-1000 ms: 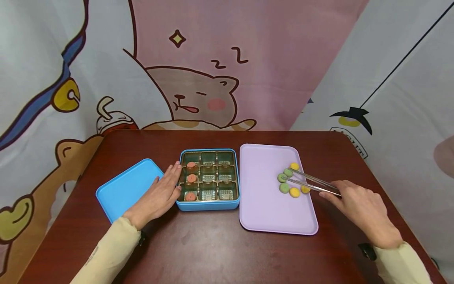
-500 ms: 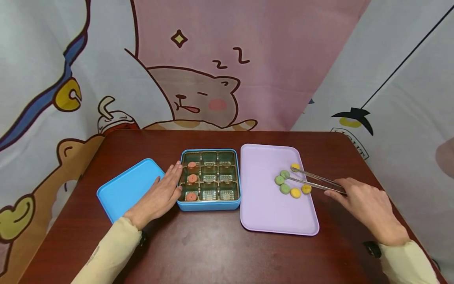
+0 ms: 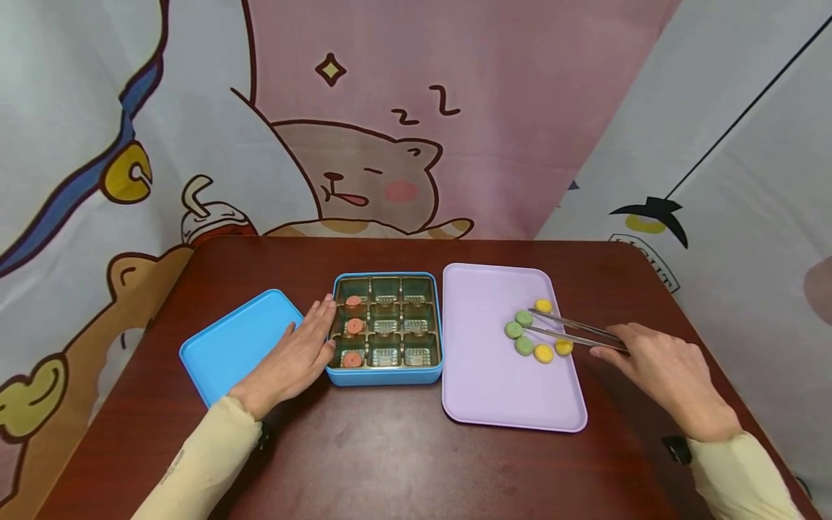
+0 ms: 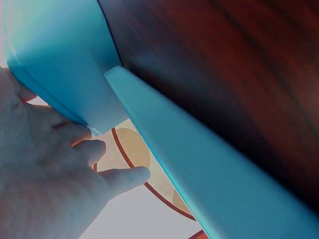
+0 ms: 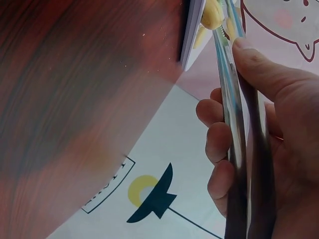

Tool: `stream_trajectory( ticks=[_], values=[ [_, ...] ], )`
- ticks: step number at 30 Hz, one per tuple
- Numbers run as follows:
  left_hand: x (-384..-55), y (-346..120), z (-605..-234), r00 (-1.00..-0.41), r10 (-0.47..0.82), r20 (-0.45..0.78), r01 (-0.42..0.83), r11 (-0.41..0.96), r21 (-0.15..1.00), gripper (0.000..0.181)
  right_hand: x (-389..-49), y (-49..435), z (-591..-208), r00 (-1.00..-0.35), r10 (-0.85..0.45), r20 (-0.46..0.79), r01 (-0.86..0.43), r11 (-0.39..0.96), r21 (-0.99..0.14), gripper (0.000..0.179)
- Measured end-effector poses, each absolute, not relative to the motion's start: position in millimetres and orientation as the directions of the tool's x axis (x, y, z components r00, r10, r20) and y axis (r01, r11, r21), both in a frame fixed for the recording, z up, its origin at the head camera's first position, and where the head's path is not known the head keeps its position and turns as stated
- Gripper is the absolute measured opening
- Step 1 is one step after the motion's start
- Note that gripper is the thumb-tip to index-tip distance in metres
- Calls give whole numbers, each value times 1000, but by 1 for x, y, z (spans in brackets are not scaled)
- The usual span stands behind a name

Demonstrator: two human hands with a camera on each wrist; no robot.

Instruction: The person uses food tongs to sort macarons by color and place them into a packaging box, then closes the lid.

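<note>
My left hand point(image 3: 286, 365) rests, fingers straight, along the left wall of a blue box point(image 3: 383, 378). The left wrist view shows its fingertips at the box wall point(image 4: 65, 59). A gold divided insert point(image 3: 383, 338) fills the box; its left column holds small round orange pieces point(image 3: 354, 326) like cookies. My right hand point(image 3: 672, 375) grips metal tongs point(image 3: 585, 342) between thumb and fingers. Their tips are spread beside small round green pieces point(image 3: 513, 330) on the lilac tray point(image 3: 494, 390). Yellow pieces point(image 3: 543, 353) lie near them on the tray's right side.
A flat blue lid point(image 3: 240, 347) lies left of the box, partly behind my left hand. The tray stands close along the box's right side. A printed cloth point(image 3: 520, 108) hangs behind the dark wooden table point(image 3: 364, 448).
The tongs shifted right with tips widening, then came back left, tips a little closer together. Two green pieces have slid slightly left on the tray. My left hand stays against the box.
</note>
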State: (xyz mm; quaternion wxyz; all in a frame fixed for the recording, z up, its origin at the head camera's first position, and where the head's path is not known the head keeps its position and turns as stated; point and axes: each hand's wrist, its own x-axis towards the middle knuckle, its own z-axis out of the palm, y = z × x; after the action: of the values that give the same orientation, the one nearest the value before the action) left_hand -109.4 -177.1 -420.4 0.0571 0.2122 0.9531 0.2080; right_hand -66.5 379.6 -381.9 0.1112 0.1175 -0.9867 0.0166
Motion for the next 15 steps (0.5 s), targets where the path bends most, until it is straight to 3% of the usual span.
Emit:
stream_trajectory(
  ticks=[7, 15],
  values=[
    [-110, -177, -421, -903, 429, -29, 381, 829, 410, 67, -69, 376, -383, -959, -213, 189, -221, 975, -20, 46],
    [-111, -178, -421, -903, 429, -32, 377, 826, 419, 66, -71, 378, -384, -956, -220, 196, -228, 974, -18, 44]
  ],
)
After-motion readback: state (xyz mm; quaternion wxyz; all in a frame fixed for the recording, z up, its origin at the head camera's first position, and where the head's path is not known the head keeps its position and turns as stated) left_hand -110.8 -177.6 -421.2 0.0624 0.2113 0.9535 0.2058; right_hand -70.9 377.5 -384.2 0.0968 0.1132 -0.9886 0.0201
